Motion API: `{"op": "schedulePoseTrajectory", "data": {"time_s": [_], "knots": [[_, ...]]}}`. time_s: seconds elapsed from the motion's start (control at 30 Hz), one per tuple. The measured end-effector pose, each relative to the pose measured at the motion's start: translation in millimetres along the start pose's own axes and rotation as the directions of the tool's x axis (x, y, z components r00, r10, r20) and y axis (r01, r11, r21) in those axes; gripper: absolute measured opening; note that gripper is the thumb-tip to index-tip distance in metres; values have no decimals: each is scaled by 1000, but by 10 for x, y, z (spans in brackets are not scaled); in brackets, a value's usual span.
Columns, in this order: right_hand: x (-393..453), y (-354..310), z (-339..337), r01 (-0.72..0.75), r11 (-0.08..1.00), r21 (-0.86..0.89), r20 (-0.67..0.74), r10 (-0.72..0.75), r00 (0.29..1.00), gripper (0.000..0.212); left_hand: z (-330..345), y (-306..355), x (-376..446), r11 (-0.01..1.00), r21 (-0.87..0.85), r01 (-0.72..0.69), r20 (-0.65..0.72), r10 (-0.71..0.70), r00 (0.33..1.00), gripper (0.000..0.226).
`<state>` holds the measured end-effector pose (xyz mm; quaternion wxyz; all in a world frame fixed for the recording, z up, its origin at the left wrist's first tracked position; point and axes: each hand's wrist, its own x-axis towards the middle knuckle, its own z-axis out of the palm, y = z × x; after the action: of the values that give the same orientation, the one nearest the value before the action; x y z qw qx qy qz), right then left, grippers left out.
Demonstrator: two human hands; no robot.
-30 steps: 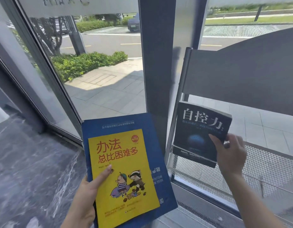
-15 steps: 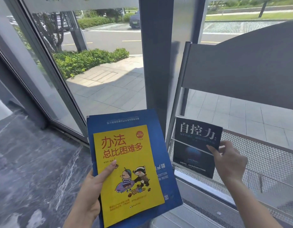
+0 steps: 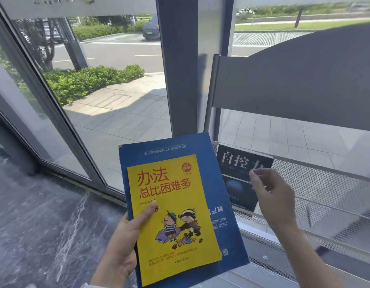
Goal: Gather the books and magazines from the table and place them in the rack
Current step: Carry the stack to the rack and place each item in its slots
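Nearby: black book (image 3: 241, 179) in mesh rack (image 3: 325, 194); grey panel (image 3: 294, 88) above.

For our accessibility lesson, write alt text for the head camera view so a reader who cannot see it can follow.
A left hand holds a yellow book stacked on a larger blue book, while the open right hand hovers in front of a black book standing in a white mesh rack. Behind are tall windows onto a sunlit pavement.

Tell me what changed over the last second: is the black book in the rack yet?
The black book went down behind the white mesh rack's front rail; the right hand released it and hovers open. The left hand still grips the yellow book stacked on the blue magazine.
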<state>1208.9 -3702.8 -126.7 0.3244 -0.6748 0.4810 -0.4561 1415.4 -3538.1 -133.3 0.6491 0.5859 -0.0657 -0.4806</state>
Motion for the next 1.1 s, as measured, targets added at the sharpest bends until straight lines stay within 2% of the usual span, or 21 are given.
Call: {"op": "schedulePoseTrajectory", "data": {"time_s": [0.07, 0.13, 0.27, 0.4, 0.5, 0.63, 0.73, 0.8, 0.9, 1.0, 1.1], "knots": [[-222, -189, 75, -43, 994, 98, 176, 25, 984, 4, 64, -22, 3, 999, 4, 35, 50, -35, 998, 52], [-372, -260, 115, -66, 996, 67, 231, 49, 972, 11, 121, -45, 11, 998, -1, 57, 93, -56, 994, 53], [-555, -323, 88, -199, 977, -74, 243, 212, 947, 39, 240, -137, 2, 994, 21, 109, 206, -111, 972, 52], [-605, -304, 6, -272, 904, -329, 213, 352, 911, 47, 359, -287, -38, 986, 74, 149, 277, -164, 947, 53], [-623, -251, -102, -300, 888, -350, 127, 362, 923, 43, 458, -373, -85, 980, 106, 169, 306, -194, 932, 51], [-654, -119, -306, -235, 900, -369, 94, 287, 953, 40, 634, -484, -144, 976, 107, 188, 321, -213, 923, 58], [-630, 8, -481, -182, 944, -274, 100, 216, 971, 47, 817, -577, -214, 979, 101, 175, 319, -198, 927, 59], [-595, 64, -648, -184, 980, -79, 132, 194, 972, 51, 950, -668, -298, 984, 90, 154, 310, -174, 935, 56], [-488, 177, -1007, -285, 931, 229, 167, 251, 953, 29, 1129, -895, -440, 987, 3, 160, 270, -155, 950, 48], [-341, 335, -1346, -338, 884, 322, 197, 286, 938, 10, 1293, -1100, -613, 986, -86, 145, 233, -122, 965, 39], [-144, 448, -1624, -292, 902, 319, 198, 238, 951, 12, 1396, -1241, -745, 990, -124, 63, 114, -48, 992, 38]]}}
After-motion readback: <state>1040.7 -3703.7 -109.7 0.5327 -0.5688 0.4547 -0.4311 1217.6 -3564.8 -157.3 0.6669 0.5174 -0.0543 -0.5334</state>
